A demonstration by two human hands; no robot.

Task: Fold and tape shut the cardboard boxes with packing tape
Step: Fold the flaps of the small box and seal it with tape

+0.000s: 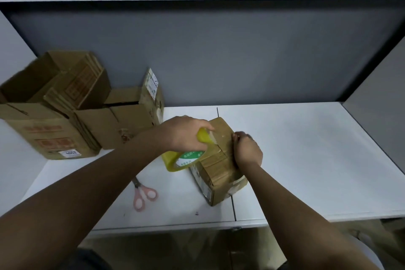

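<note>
Head view looks down on a white counter [295, 160] with a small cardboard box [219, 166] lying near the middle, closed and already crossed by strips of tape. At the box's 10 o'clock edge the left hand [186, 133] curls its fingers over the top of a yellow roll of tape [186, 160], which stands on its edge against the box's left side, its green-and-white label facing the camera; a short clear strip runs from the roll onto the box's top. At the box's 3 o'clock side the right hand [247, 149] has its fingers curled around the box's right edge, gripping it, with the fingertips pressed on the top face. Pink-handled scissors [143, 193] lie flat on the counter at 7 o'clock from the box, apart from it, blades pointing away from the person. At the counter's 9 to 10 o'clock corner stands a group of open cardboard boxes [65, 105], flaps up, with flattened cardboard tucked inside one. A grey wall panel [197, 50] rises behind the counter at 12 o'clock.
</note>
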